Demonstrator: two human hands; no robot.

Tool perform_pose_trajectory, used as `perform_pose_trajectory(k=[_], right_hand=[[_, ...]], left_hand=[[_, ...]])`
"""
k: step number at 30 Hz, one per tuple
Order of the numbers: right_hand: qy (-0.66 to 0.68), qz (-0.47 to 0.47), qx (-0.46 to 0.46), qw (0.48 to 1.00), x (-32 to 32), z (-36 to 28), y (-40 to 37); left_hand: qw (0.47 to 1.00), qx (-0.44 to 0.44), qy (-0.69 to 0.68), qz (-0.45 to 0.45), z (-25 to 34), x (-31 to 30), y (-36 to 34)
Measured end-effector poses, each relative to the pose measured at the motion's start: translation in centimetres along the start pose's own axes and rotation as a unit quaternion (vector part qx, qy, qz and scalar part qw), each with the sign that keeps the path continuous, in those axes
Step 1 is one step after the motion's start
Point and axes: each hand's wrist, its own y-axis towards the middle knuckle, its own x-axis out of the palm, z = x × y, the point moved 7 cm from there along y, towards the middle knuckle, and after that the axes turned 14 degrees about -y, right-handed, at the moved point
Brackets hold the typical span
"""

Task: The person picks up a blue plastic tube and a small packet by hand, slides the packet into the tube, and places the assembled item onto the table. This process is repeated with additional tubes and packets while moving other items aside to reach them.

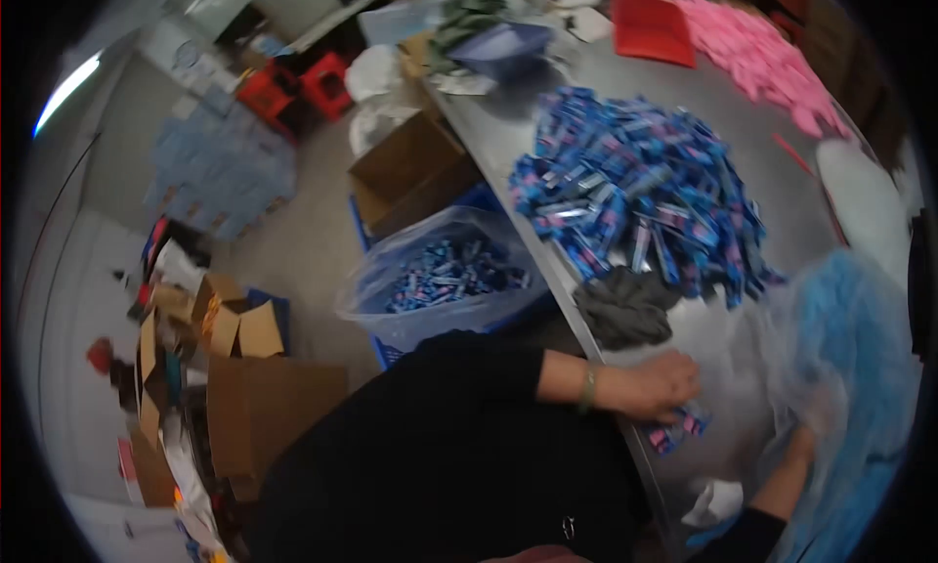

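Note:
My left hand, with a bracelet at the wrist, is over the metal table. Its fingers are curled and blurred, closed on a few small blue-and-pink packets at the fingertips. My right hand is at the clear plastic bag, and the film hides its fingers. A larger blue mass shows through the film beside it. Beyond my left hand lies a crumpled dark grey cloth. Farther up the table is a big heap of similar blue packets.
A lined blue crate of small packets stands left of the metal table, near an open cardboard box. The table also bears a red scoop-like tray, pink gloves and white crumpled material. More cartons stand at left.

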Motion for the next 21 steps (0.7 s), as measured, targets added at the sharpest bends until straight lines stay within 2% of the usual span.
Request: perform_pose_trajectory(k=[3,5,9,11,12,14,17,21], right_hand=[[0.024,-0.038,-0.028,0.999,-1.8,-9.1,2.0],[0.01,-0.066,-0.027,0.997,-2.0,-9.7,2.8],[-0.042,-0.119,-0.003,0.992,-2.0,-10.3,2.4],[-0.074,-0.144,0.017,0.987,-1.7,-8.8,2.1],[-0.09,-0.157,0.027,0.983,-1.5,-5.2,1.6],[-0.122,-0.183,0.046,0.974,-1.0,-2.0,1.5],[-0.171,-0.222,0.078,0.957,-0.4,1.6,1.4],[-0.245,-0.268,0.145,0.921,0.4,3.8,-1.1]], left_hand=[[0.998,-0.043,0.036,0.009,-1.9,1.7,0.0],[0.996,-0.083,0.022,-0.034,-2.7,2.9,0.4],[0.995,-0.096,0.011,0.011,-3.5,3.6,1.0],[0.993,-0.119,-0.01,-0.001,-3.8,3.4,1.4],[0.993,-0.119,-0.006,0.003,-3.4,3.0,1.6],[0.99,-0.136,-0.009,-0.032,-2.8,2.8,1.9],[0.994,-0.104,-0.02,0.018,-2.9,3.2,2.1],[0.995,-0.087,-0.032,0.029,-3.2,3.4,2.5]])
